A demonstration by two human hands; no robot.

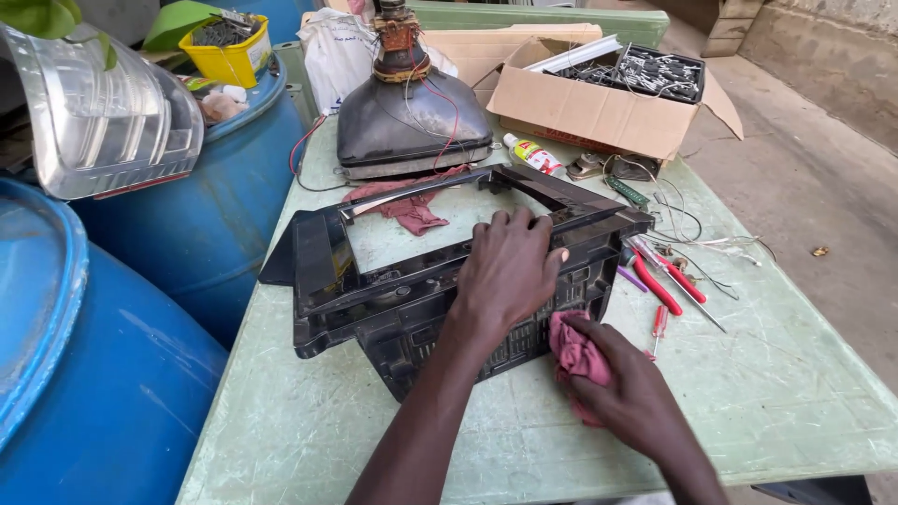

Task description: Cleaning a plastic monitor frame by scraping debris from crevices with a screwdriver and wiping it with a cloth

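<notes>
A black plastic television casing [393,281] lies on a pale green table [767,393], its open frame facing up. My left hand [510,271] presses flat on the casing's near edge, fingers spread over the rim. My right hand [627,393] grips a crumpled pink rag [575,351] and holds it against the casing's vented right side. A dark picture tube [412,126] with red wires sits face down behind the casing, and a second reddish rag [407,208] lies just in front of the tube.
Red-handled pliers [655,285] and screwdrivers [687,285] lie right of the casing among loose wires. An open cardboard box [599,112] of parts stands at the back right beside a small bottle [531,154]. Blue drums [140,374] crowd the left side; a clear lamp lens [103,117] rests on one.
</notes>
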